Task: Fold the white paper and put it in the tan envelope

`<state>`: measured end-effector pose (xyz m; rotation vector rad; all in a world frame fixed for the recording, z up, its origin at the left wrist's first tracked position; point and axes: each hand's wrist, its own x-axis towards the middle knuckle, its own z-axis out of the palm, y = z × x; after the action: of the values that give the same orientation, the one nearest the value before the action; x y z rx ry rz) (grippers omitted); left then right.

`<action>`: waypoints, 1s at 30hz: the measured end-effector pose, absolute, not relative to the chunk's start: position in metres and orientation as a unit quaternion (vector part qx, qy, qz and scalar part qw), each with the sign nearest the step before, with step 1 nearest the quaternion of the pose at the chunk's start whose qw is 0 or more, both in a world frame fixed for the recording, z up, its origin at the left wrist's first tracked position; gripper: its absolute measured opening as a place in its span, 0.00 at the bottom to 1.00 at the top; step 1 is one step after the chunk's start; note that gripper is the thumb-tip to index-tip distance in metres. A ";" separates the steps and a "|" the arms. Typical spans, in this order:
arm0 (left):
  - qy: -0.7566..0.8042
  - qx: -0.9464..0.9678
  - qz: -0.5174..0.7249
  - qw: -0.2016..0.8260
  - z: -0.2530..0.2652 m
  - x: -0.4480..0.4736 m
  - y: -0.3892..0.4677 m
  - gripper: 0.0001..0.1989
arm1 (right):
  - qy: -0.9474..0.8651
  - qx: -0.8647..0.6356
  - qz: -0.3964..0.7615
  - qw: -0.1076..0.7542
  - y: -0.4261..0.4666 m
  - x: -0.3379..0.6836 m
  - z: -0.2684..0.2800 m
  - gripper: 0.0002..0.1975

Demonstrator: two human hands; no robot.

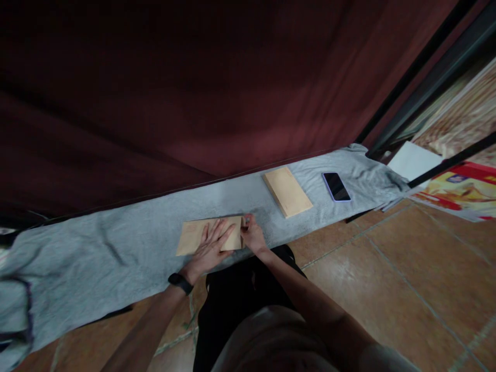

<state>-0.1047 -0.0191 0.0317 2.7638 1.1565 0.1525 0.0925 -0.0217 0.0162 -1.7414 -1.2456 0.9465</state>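
Observation:
A tan paper envelope (189,238) with faint reddish print lies lengthwise on the grey cloth. My left hand (212,246), a black band on its wrist, rests flat on the envelope with the fingers spread. At the envelope's right end my right hand (253,235) has its fingers curled around the edge, where a flap stands partly folded. The fingertips there are partly hidden. Farther right, a neat stack of similar tan envelopes (287,191) sits apart from both hands.
Grey cloth (147,227) covers a long narrow bench. A phone (337,187) in a purple case lies beyond the stack. Dark red fabric (217,103) hangs along the back edge. At the far right are a dark metal frame (422,88) and a red-and-yellow printed package (461,188).

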 end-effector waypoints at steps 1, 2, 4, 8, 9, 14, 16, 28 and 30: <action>0.385 0.920 0.051 0.052 0.032 -0.103 -0.023 0.39 | -0.458 -0.678 0.398 0.415 -0.021 0.093 0.015 0.24; 0.386 0.921 0.050 0.035 0.034 -0.101 -0.026 0.38 | -0.412 -0.665 0.433 0.447 -0.020 0.094 0.015 0.24; 0.381 0.924 0.044 0.006 0.039 -0.097 -0.027 0.41 | -0.313 -0.622 0.505 0.510 -0.019 0.095 0.015 0.18; 0.357 0.932 0.053 -0.021 0.058 -0.087 -0.008 0.46 | -0.219 -0.563 0.566 0.562 -0.023 0.100 0.017 0.06; 0.353 0.934 0.058 -0.020 0.063 -0.085 -0.001 0.46 | -0.215 -0.560 0.568 0.564 -0.026 0.103 0.017 0.06; 0.372 0.926 0.051 0.041 0.057 -0.072 0.010 0.43 | -0.173 -0.544 0.626 0.532 -0.043 0.119 0.019 0.06; 0.386 0.918 0.039 0.083 0.044 -0.066 -0.003 0.42 | -0.158 -0.545 0.651 0.505 -0.048 0.125 0.018 0.09; 0.490 0.853 0.156 0.090 0.021 -0.032 -0.041 0.19 | -0.388 -0.557 0.567 0.467 -0.046 0.132 0.004 0.06; 0.504 0.842 0.168 0.093 0.019 -0.030 -0.040 0.18 | -0.489 -0.575 0.480 0.448 -0.047 0.136 0.004 0.09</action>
<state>-0.0305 -0.0398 0.0188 2.4998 1.4953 0.4979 0.1359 -0.0466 0.0037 -1.4229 -1.2103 1.1878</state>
